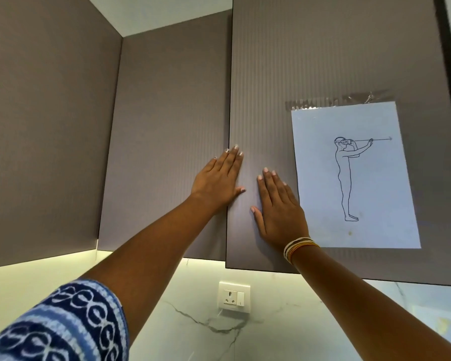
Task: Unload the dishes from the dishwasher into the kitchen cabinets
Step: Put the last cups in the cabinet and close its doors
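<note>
Both my hands lie flat against the grey ribbed upper cabinet doors. My left hand (219, 178) is spread across the seam between the middle door (167, 126) and the right door (323, 61), fingers pointing up. My right hand (279, 207) presses palm-down on the right door, just left of a taped paper sheet; thin bangles circle its wrist. Neither hand holds anything. All the cabinet doors are shut. No dishes and no dishwasher are in view.
A white sheet (354, 178) with a line drawing of a standing figure is taped to the right door. A third grey door (44, 126) angles in at the left. Below the cabinets, a lit marble backsplash carries a wall socket (234, 297).
</note>
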Tool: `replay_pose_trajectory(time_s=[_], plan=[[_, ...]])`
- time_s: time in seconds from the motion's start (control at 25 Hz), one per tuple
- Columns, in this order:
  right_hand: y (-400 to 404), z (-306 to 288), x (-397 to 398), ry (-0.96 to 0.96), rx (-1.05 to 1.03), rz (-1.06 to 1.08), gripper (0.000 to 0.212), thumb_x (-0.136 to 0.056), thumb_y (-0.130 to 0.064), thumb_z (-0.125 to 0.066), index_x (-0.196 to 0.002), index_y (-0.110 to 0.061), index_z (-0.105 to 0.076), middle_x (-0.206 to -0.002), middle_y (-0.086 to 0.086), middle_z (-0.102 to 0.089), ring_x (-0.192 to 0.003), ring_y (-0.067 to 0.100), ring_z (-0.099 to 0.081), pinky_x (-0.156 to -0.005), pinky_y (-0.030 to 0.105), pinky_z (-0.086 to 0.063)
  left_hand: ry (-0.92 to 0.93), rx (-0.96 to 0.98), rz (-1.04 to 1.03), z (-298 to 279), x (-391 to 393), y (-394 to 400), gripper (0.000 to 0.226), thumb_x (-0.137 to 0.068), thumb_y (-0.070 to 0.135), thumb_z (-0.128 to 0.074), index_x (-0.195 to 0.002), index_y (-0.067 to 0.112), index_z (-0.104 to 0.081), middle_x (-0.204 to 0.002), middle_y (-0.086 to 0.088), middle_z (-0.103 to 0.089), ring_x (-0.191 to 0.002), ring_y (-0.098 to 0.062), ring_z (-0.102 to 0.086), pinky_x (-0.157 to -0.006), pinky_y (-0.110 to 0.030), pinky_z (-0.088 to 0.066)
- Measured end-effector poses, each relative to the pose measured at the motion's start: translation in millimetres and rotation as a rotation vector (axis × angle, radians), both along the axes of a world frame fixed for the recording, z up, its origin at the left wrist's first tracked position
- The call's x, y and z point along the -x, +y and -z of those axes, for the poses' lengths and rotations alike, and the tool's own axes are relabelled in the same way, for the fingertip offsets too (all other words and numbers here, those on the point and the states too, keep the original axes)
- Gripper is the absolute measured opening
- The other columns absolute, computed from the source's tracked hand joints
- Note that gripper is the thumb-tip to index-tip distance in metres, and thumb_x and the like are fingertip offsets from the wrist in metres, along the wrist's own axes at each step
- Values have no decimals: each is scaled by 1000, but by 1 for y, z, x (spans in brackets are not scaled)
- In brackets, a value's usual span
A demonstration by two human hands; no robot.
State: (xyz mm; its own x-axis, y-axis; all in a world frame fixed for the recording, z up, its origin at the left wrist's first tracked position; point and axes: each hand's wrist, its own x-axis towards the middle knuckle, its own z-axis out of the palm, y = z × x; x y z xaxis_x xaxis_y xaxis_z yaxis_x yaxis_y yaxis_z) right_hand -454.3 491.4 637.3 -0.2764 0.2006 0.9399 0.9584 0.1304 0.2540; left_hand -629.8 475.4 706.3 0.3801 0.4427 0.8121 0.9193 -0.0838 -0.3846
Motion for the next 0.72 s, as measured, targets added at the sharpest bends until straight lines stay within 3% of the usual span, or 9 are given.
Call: replay_pose_trajectory(time_s=[0.28, 0.72], plan=[[30, -1, -5, -19, -50, 38, 69, -93, -45, -35, -148, -4, -31, -155, 15, -27, -145, 31, -24, -117, 43, -25, -68, -3, 146, 9, 0, 46, 80, -96, 57, -27, -151, 13, 12, -159, -7, 17, -149, -20, 3, -120, -38, -11], [34, 4, -4, -19, -46, 37, 69, -94, -46, -33, -148, -4, -30, -156, 15, -26, -145, 31, -22, -117, 44, -25, -98, 0, 136, 15, 1, 52, 78, -96, 58, -21, -151, 16, 14, -159, -4, 20, -149, -21, 7, -121, -43, -8]])
